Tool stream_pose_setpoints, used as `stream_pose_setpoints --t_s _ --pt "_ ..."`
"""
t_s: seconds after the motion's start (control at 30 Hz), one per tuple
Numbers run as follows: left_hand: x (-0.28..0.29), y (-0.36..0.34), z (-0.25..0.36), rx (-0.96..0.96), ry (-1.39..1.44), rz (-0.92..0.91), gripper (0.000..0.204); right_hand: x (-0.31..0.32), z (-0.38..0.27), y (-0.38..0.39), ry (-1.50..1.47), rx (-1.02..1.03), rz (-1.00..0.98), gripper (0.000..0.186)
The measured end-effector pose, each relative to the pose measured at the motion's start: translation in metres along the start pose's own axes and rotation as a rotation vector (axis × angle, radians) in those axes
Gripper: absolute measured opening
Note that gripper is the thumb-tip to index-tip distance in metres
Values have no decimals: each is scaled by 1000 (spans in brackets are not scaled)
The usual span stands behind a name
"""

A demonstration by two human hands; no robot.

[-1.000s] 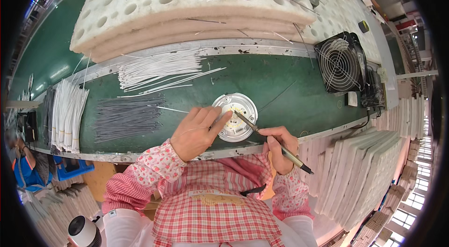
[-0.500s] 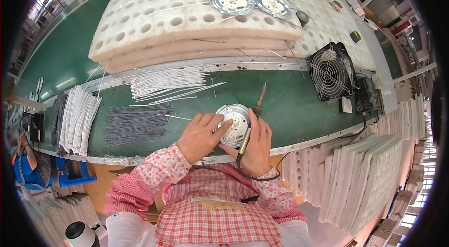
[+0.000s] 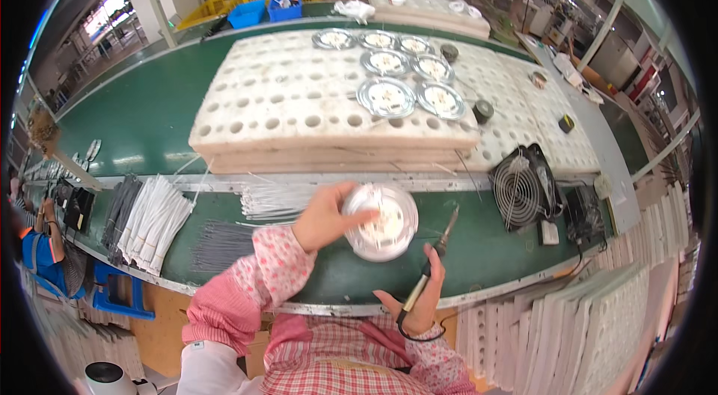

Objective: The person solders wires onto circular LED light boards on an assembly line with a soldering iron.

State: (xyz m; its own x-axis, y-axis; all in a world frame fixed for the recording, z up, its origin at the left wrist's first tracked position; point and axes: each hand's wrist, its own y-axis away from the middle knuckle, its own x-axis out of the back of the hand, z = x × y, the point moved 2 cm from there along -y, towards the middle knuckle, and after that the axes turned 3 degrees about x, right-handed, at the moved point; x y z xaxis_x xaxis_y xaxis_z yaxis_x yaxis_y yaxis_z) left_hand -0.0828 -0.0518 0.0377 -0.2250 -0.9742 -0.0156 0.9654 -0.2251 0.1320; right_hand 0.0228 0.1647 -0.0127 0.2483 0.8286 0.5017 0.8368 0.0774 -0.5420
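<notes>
My left hand (image 3: pixel 326 217) grips a round silver disc with a pale circuit board (image 3: pixel 393 234) at its left edge, thumb lying over its face. The disc is raised, tilted and blurred by motion. Lower right of it, my right hand (image 3: pixel 423 304) holds a soldering iron (image 3: pixel 416 290) against the palm, its tip pointing up and away and its cord looping at the wrist. The right hand no longer touches the disc. Beyond my left hand lie white wires (image 3: pixel 271 202); grey wires (image 3: pixel 221 245) lie left of my sleeve.
Several similar discs (image 3: pixel 386 97) rest on a stack of perforated white foam (image 3: pixel 254 147) at the back. A black fan with a wire guard (image 3: pixel 517 193) stands on the right. Bundled white wires (image 3: pixel 155 224) are at the left. Foam sheets (image 3: pixel 568 320) stand at lower right.
The disc has come up and away from me in my left hand. My right hand has let go of it and moved down and right with the soldering iron. The view has tipped up.
</notes>
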Motion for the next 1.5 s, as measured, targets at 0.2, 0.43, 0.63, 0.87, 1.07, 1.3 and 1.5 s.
stream_pose_setpoints --t_s 0.2,0.43,0.63,0.87,1.07,1.3,1.5 --pt "89 -101 107 -354 -3 419 30 0 10 2 6 -58 60 83" --pt "182 -234 87 -188 -650 887 59 -6 8 -2 55 -45 91 67" --pt "235 -282 51 2 -768 791 55 -4 6 -4 126 -149 136 63" --pt "275 -260 81 -276 -1109 763 56 45 11 11 12 92 327 35" --pt "108 -80 110 -734 -1107 572 24 176 90 -11 590 -230 650 11" --pt "92 39 85 -799 -1341 672 15 198 124 -12 693 -356 309 10" --pt "99 73 71 -710 -1314 690 7 209 123 -19 267 -528 580 21"
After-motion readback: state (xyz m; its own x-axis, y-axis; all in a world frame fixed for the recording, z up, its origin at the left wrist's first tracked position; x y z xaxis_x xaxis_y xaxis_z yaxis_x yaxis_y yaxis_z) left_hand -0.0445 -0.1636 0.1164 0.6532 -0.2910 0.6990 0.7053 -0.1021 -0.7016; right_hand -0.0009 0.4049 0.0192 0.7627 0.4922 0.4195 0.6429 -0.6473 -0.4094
